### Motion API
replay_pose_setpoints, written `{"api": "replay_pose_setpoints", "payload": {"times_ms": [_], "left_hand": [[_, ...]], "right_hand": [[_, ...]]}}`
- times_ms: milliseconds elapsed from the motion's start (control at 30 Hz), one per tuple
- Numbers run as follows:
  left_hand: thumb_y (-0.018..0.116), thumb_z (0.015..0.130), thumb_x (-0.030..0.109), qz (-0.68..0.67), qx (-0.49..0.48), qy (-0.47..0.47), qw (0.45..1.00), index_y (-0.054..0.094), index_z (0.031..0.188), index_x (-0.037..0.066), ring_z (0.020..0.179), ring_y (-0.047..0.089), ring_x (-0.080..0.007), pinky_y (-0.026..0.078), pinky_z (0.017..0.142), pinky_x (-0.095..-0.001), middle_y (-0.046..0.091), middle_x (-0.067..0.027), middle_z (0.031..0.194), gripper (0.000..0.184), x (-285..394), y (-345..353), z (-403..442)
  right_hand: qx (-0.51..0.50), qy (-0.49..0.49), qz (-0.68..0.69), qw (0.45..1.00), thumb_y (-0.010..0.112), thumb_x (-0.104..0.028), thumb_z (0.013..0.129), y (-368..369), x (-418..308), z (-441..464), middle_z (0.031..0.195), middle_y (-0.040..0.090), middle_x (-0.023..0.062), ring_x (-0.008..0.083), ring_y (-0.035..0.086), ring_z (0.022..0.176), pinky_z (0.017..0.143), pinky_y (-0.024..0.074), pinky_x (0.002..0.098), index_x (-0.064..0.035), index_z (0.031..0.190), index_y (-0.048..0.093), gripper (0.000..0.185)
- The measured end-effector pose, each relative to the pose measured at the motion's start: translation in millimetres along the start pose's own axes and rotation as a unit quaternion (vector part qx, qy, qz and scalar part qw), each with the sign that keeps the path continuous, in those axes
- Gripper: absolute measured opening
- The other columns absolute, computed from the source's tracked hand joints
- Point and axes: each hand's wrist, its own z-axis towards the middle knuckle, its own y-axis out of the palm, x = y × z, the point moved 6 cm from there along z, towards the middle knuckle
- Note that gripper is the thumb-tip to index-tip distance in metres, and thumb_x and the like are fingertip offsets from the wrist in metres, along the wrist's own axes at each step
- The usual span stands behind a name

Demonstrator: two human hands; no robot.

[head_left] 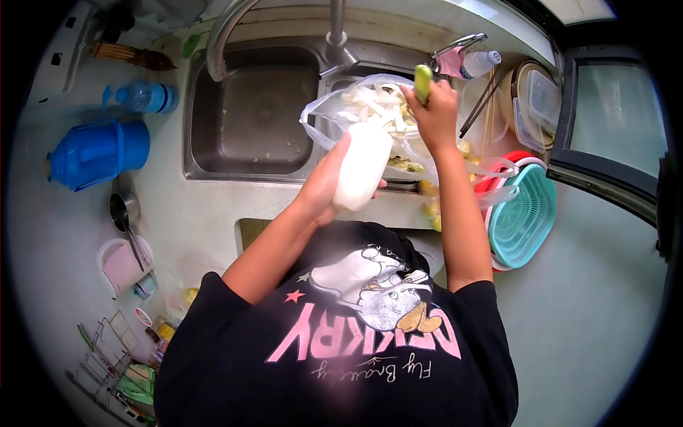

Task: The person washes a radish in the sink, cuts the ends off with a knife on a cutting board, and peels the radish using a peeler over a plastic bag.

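Note:
My left hand (321,186) is wrapped round a white peeled radish (363,167), which tilts up and away from my body. In my right hand (435,114) is a tool with a light green handle (422,84), probably a peeler; its working end is hidden. That hand is raised to the upper right of the radish, apart from it. Beyond the radish, a clear plastic bag (318,117) lies open over the right sink basin. White peelings (377,102) and some yellowish scraps (407,164) are in and around it.
A steel sink basin (267,114) with a few scraps is on the left, under a curved faucet (222,43). Blue jug (99,151) and water bottle (148,97) stand at far left. A teal basket (524,213), chopsticks (482,107) and an open window frame (605,135) are right.

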Motion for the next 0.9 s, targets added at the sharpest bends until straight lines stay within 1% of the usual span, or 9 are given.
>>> {"api": "replay_pose_setpoints", "payload": {"times_ms": [100, 167, 267, 367, 500, 533, 700, 800, 900], "left_hand": [[0.032, 0.104, 0.055, 0.021, 0.015, 0.005, 1.000, 0.047, 0.138, 0.004, 0.085, 0.070, -0.0279, 0.059, 0.070, -0.0374, 0.065, -0.0138, 0.115, 0.063, 5.9, 0.4, 6.5], [0.030, 0.104, 0.055, 0.050, 0.023, 0.016, 0.998, 0.047, 0.137, 0.005, 0.085, 0.070, -0.0278, 0.059, 0.069, -0.0375, 0.064, -0.0137, 0.115, 0.063, 6.3, -1.3, 9.9], [0.029, 0.104, 0.055, 0.065, 0.038, 0.027, 0.997, 0.047, 0.137, 0.005, 0.085, 0.070, -0.0275, 0.059, 0.069, -0.0372, 0.065, -0.0136, 0.113, 0.062, 4.9, 0.3, 14.1], [0.030, 0.105, 0.054, 0.075, 0.019, 0.016, 0.997, 0.048, 0.137, 0.005, 0.083, 0.070, -0.0273, 0.059, 0.068, -0.0371, 0.066, -0.0141, 0.109, 0.061, 3.1, 4.0, 15.1], [0.031, 0.105, 0.052, 0.082, 0.022, 0.014, 0.996, 0.047, 0.137, 0.004, 0.080, 0.070, -0.0271, 0.059, 0.066, -0.0373, 0.067, -0.0145, 0.104, 0.060, 6.4, -4.1, 11.6], [0.031, 0.105, 0.052, 0.085, 0.024, 0.016, 0.996, 0.047, 0.137, 0.004, 0.081, 0.070, -0.0271, 0.059, 0.066, -0.0372, 0.067, -0.0145, 0.105, 0.061, 6.4, -6.2, 6.7], [0.032, 0.105, 0.053, 0.066, -0.007, 0.014, 0.998, 0.045, 0.139, 0.003, 0.086, 0.070, -0.0274, 0.059, 0.068, -0.0388, 0.065, -0.0146, 0.112, 0.062, 14.3, -0.6, -4.6], [0.033, 0.104, 0.053, 0.065, 0.005, 0.019, 0.998, 0.045, 0.140, 0.003, 0.093, 0.069, -0.0262, 0.059, 0.075, -0.0390, 0.064, -0.0143, 0.117, 0.062, 15.3, -3.0, 2.8], [0.034, 0.104, 0.052, 0.023, 0.009, 0.022, 0.999, 0.045, 0.140, 0.004, 0.102, 0.067, -0.0242, 0.058, 0.084, -0.0369, 0.063, -0.0143, 0.122, 0.061, 14.9, -2.0, 10.5]], "right_hand": [[0.070, 0.153, 0.130, 0.977, 0.076, -0.026, 0.086, -19.2, 9.9, -9.2, 0.072, 0.059, 0.0054, 0.0194, 0.054, 0.065, 0.063, 0.0411, 0.0337, -0.0050, 0.080, 0.062, 0.026], [0.072, 0.276, 0.358, 0.889, 0.077, -0.022, 0.087, -21.6, 3.9, -19.2, 0.078, 0.063, -0.0006, 0.0078, 0.055, 0.068, 0.060, 0.0421, 0.0251, -0.0055, 0.083, 0.064, 0.022], [0.024, 0.227, 0.518, 0.824, 0.078, -0.019, 0.086, -24.9, -40.1, -27.7, 0.077, 0.060, -0.0034, 0.0054, 0.054, 0.071, 0.063, 0.0428, 0.0239, -0.0049, 0.085, 0.064, 0.020], [-0.101, 0.230, 0.458, 0.853, 0.074, -0.019, 0.090, -18.2, -72.8, -32.1, 0.080, 0.058, -0.0027, 0.0055, 0.052, 0.075, 0.068, 0.0417, 0.0230, -0.0043, 0.086, 0.062, 0.019], [0.007, 0.285, 0.548, 0.786, 0.073, -0.024, 0.090, 24.7, -19.8, -18.6, 0.077, 0.063, -0.0006, 0.0063, 0.055, 0.071, 0.065, 0.0429, 0.0241, -0.0039, 0.083, 0.066, 0.022], [-0.007, 0.255, 0.407, 0.877, 0.073, -0.026, 0.089, 31.9, 3.0, -18.6, 0.076, 0.065, 0.0012, 0.0071, 0.056, 0.068, 0.062, 0.0428, 0.0253, -0.0031, 0.083, 0.066, 0.025], [-0.021, 0.089, 0.036, 0.995, 0.075, -0.025, 0.090, 13.2, 6.3, -17.9, 0.071, 0.060, -0.0023, 0.0047, 0.049, 0.066, 0.058, 0.0404, 0.0249, -0.0032, 0.082, 0.064, 0.025], [0.007, 0.280, 0.294, 0.914, 0.077, -0.030, 0.087, 2.7, 10.4, -29.9, 0.074, 0.061, 0.0004, 0.0064, 0.052, 0.067, 0.062, 0.0423, 0.0229, -0.0036, 0.085, 0.065, 0.029], [0.061, 0.264, 0.508, 0.818, 0.076, -0.023, 0.089, -16.2, -13.0, -31.7, 0.080, 0.060, -0.0020, 0.0062, 0.052, 0.072, 0.066, 0.0417, 0.0217, -0.0038, 0.086, 0.065, 0.022]]}}
